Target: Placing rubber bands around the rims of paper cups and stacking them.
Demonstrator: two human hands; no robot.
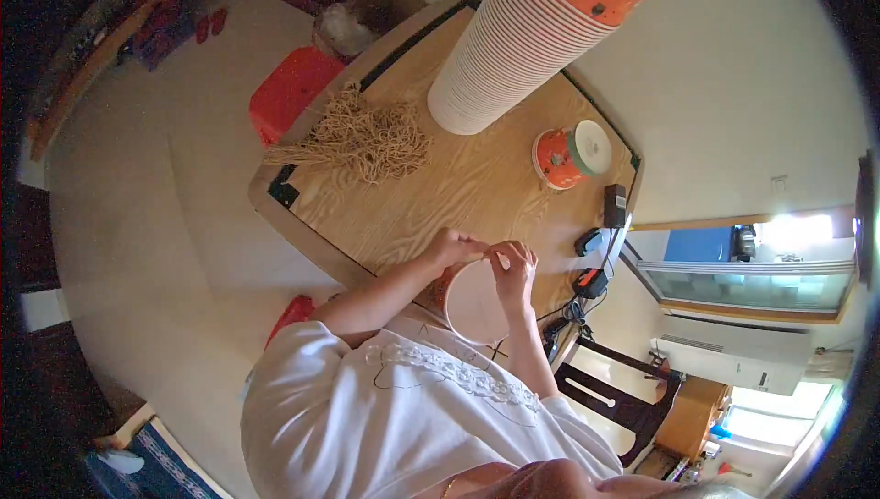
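Two hands at the table [477, 189] edge, 6 o'clock: left hand [455, 247] and right hand [514, 265] both pinched narrow on the rim of one paper cup [475, 302]. Cup stack [527, 36] at 12 o'clock; string bundle [367, 139] at 10; lone tipped cup [570, 155] at 2.

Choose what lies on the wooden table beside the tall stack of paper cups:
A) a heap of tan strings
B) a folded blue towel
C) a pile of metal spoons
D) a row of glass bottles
A: a loose heap of tan strings lies on the wooden table, left of the tall stack of paper cups.
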